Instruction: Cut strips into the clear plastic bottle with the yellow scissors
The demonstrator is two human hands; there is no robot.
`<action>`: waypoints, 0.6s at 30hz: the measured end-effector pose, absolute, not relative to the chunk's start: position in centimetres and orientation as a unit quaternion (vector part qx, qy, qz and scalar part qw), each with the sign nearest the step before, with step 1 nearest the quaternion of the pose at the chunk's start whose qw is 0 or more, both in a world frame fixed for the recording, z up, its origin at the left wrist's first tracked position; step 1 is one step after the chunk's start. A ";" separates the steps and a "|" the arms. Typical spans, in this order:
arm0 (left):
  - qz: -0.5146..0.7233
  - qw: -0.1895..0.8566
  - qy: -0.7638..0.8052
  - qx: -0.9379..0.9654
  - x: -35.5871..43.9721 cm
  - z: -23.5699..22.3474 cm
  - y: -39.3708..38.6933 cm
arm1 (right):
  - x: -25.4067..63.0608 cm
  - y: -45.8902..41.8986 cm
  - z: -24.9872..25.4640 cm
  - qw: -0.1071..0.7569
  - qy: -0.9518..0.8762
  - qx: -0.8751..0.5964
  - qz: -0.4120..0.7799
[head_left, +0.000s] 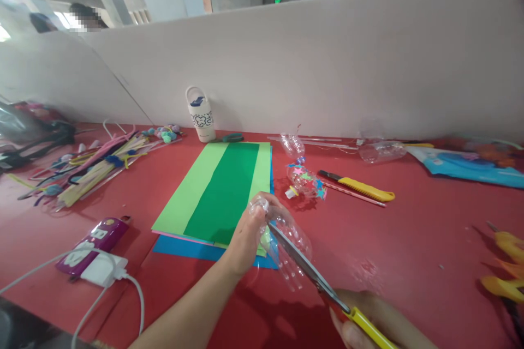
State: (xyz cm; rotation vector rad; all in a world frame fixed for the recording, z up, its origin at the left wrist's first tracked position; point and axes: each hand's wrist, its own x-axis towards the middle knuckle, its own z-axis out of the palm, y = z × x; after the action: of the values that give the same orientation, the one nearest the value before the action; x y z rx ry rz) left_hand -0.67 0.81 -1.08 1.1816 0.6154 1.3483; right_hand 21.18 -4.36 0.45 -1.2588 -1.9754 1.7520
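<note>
My left hand (249, 229) is closed round the neck end of a clear plastic bottle piece (295, 240), held above the table. My right hand (364, 319) grips yellow-handled scissors (311, 270), their metal blades pointing up and left to the plastic. The blade tips touch or overlap the bottle piece near my left fingers; whether they cut into it I cannot tell. Beneath my left hand lie green sheets (225, 191) over a blue sheet (184, 248). Just beyond sits another clear bottle piece (305, 180) with colourful stars on it.
A yellow utility knife (364, 188) and a striped straw (356, 194) lie to the right. A tumbler (200, 117) stands by the white partition (327, 65). Pipe cleaners (94, 163) lie at left, near a purple power strip (96, 242) with a white cable (141, 300).
</note>
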 end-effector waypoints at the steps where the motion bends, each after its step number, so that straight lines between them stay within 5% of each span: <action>1: 0.577 0.585 0.264 0.505 -0.7 -1.0 0.8 | 21.2 -4.3 0.3 0.102 -0.670 -0.427 0.598; 18: 0.584 0.585 0.247 0.505 -0.6 -1.0 0.8 | 20.9 -5.5 -1.6 0.116 -0.696 -0.459 0.540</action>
State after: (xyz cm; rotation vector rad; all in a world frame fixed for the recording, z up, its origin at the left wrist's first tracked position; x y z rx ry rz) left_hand -0.64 0.78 -1.05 1.1793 0.5763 1.3635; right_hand 20.89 -5.52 -1.63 -1.3435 -2.0391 1.5815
